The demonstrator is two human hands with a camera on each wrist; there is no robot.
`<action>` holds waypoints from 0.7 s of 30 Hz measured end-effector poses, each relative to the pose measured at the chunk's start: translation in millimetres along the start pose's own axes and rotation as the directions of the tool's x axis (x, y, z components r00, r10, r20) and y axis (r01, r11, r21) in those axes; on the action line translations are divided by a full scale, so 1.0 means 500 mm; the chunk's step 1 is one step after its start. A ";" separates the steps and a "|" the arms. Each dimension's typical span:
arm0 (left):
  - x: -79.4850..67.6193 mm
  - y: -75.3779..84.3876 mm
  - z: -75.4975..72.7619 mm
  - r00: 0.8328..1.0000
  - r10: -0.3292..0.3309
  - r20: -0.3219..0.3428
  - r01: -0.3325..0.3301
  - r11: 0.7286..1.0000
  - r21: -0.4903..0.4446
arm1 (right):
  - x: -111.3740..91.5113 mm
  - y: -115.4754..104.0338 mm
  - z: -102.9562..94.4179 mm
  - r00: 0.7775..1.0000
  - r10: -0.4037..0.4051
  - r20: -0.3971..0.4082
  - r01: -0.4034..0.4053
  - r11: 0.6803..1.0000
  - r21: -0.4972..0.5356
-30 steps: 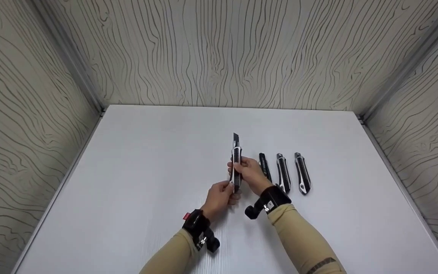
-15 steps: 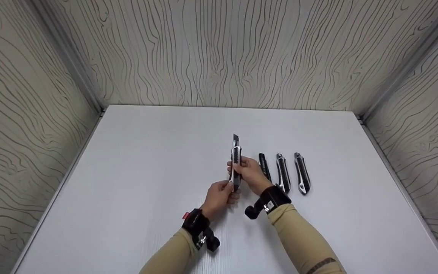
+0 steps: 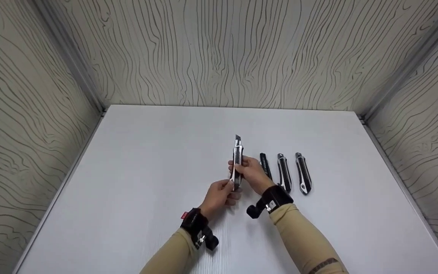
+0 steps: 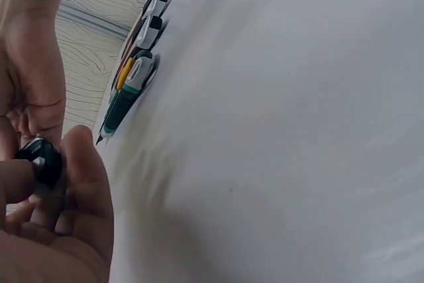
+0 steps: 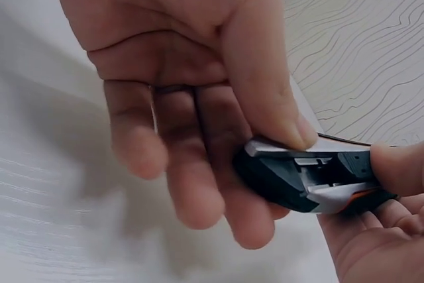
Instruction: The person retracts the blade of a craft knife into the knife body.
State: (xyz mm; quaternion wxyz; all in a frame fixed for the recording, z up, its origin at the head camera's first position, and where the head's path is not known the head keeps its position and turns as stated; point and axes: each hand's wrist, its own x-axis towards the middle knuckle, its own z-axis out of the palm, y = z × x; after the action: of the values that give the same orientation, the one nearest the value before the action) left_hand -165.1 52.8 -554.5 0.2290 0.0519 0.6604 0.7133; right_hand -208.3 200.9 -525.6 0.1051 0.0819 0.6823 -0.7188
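Observation:
Both hands hold one utility knife [image 3: 238, 153], black with silver edges, its blade [image 3: 238, 139] sticking out toward the back wall. My right hand [image 3: 253, 173] grips the middle of the handle, thumb on top. At the rear end, my left hand [image 3: 217, 196] pinches the handle between thumb and fingers. In the right wrist view the other fingers [image 5: 195, 197] of the left hand hang loosely under the knife's butt end [image 5: 275, 175]. From the left wrist view only that dark end [image 4: 45, 166] shows, the blade hidden behind the hands.
Right of the hands, a dark slim knife [image 3: 265, 165] and two black-and-silver utility knives [image 3: 284, 173] [image 3: 303, 173] lie side by side on the white table [image 3: 146, 160]. The right forearm passes close in front of them. Wood-patterned walls [image 3: 219, 57] enclose the table.
The exposed blade has become slightly shorter as it slides back into the handle. Both hands keep their holds and stay almost in place.

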 end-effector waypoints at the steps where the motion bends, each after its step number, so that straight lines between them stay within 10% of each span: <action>1: -0.002 0.000 -0.001 1.000 -0.005 0.010 0.005 1.000 -0.004 | 0.001 -0.001 -0.001 1.000 0.001 0.004 -0.001 1.000 0.003; 21: -0.002 -0.013 -0.001 0.998 0.046 -0.045 -0.046 0.999 -0.001 | -0.009 0.015 0.007 0.998 0.066 0.017 -0.067 0.997 0.048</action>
State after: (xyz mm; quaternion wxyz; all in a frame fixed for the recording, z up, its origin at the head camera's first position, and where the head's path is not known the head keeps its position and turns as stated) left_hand -162.8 52.2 -560.7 0.1977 0.0509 0.6631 0.7201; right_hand -201.8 197.3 -531.4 0.1322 0.1017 0.6606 -0.7319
